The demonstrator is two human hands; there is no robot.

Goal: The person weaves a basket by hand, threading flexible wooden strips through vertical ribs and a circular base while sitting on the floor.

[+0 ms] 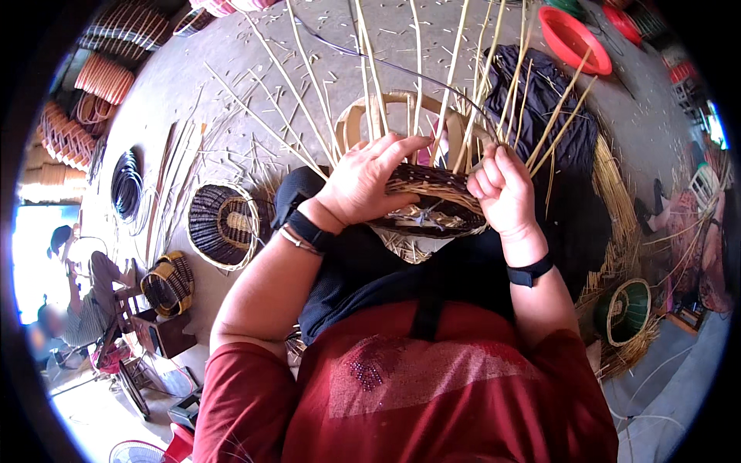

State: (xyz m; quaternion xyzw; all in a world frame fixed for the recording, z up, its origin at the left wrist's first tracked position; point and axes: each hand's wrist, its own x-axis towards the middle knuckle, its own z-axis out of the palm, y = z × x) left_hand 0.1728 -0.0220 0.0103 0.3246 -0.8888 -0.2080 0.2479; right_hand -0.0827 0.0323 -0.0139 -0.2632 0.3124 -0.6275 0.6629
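A half-woven basket (428,204) of dark and tan strands, with many long pale upright stakes (421,69) fanning away from me, rests at my lap. My left hand (367,177) grips its left side, fingers over the woven edge and thumb on the weave. My right hand (500,189) is closed at the right side of the rim, pinching a long thin dark strand (432,81) that arcs up and to the left. A pale wooden curved piece (355,112) shows behind the basket, partly hidden by the stakes.
Finished baskets (224,220) lie left, stacks of baskets (104,77) stand upper left, and a dark coil (125,185) lies nearby. A red basin (575,42), dark cloth (509,69), straw bundles (606,216) and a green basket (621,312) are rightward. A co-worker (81,316) sits far left.
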